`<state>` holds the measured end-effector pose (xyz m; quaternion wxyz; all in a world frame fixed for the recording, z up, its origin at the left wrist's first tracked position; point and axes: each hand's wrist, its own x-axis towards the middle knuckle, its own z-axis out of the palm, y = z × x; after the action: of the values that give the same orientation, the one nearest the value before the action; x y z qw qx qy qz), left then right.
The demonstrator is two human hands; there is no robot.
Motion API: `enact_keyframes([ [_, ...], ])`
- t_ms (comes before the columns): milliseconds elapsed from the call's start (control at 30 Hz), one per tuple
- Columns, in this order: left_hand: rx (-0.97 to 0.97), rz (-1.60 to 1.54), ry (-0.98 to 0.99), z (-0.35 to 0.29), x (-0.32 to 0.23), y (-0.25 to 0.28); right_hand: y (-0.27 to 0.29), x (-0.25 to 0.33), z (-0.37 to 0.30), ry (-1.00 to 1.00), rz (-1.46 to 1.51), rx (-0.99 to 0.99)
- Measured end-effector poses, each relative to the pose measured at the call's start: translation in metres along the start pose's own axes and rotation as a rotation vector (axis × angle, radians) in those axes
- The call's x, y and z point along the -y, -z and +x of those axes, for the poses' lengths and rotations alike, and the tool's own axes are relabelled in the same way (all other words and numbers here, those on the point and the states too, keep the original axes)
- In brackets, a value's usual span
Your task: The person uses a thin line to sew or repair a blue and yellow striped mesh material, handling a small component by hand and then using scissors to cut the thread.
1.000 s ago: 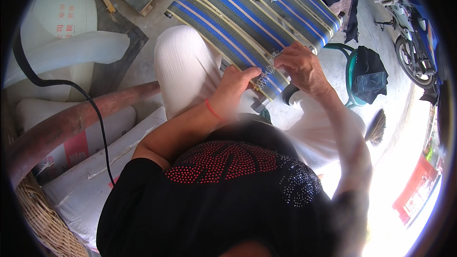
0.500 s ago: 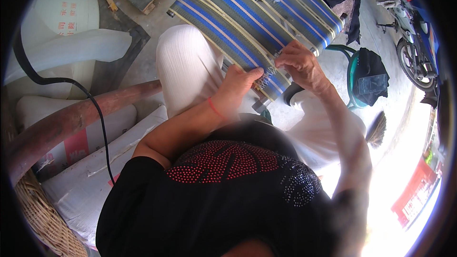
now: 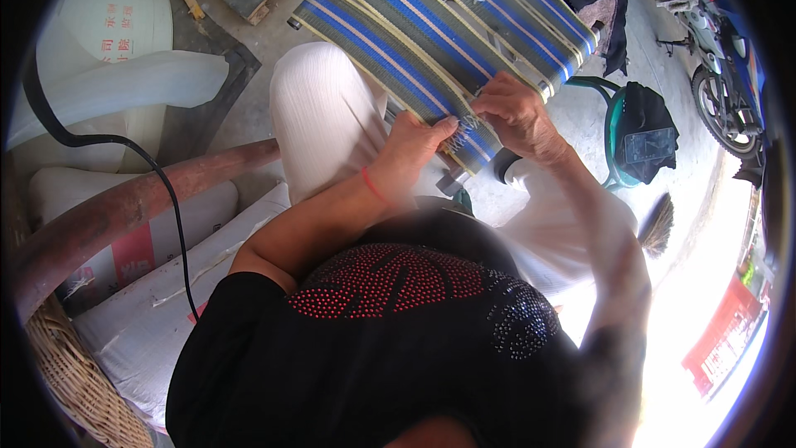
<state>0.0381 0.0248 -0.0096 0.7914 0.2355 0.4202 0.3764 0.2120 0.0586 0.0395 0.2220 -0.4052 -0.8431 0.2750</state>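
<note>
The right hand has edged slightly leftward, fingers pinched together on something I can't make out; the left hand clamps the striped webbing near its closest corner, beside white lacing.

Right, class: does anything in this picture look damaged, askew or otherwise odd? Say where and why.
Yes: near the end of the striped webbing closest to the person, beside the left hand, pale criss-cross threads interrupt the straight stripes, perhaps a mend. Whether the webbing underneath is torn cannot be told.
</note>
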Motion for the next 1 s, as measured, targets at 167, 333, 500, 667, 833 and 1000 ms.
enact_keyframes([
  [167, -0.008, -0.002, 0.022, -0.001, -0.002, -0.001, 0.001, -0.004, -0.001, 0.018, 0.017, -0.004],
  [333, 0.027, -0.064, 0.015, -0.004, -0.004, 0.001, 0.005, -0.004, 0.001, 0.024, -0.172, 0.069],
  [500, 0.011, -0.035, 0.024, -0.003, -0.005, -0.002, 0.001, 0.004, -0.002, -0.14, 0.05, -0.02],
  [667, 0.017, -0.053, 0.024, -0.007, -0.01, -0.001, 0.013, 0.021, 0.013, -0.089, -0.161, -0.147],
  [833, 0.126, -0.134, 0.069, -0.015, -0.02, -0.002, 0.008, 0.038, 0.016, 0.102, -0.266, 0.037],
  [1000, 0.202, -0.285, 0.077, -0.016, -0.016, 0.003, 0.0, 0.041, 0.016, 0.181, -0.395, 0.028],
])
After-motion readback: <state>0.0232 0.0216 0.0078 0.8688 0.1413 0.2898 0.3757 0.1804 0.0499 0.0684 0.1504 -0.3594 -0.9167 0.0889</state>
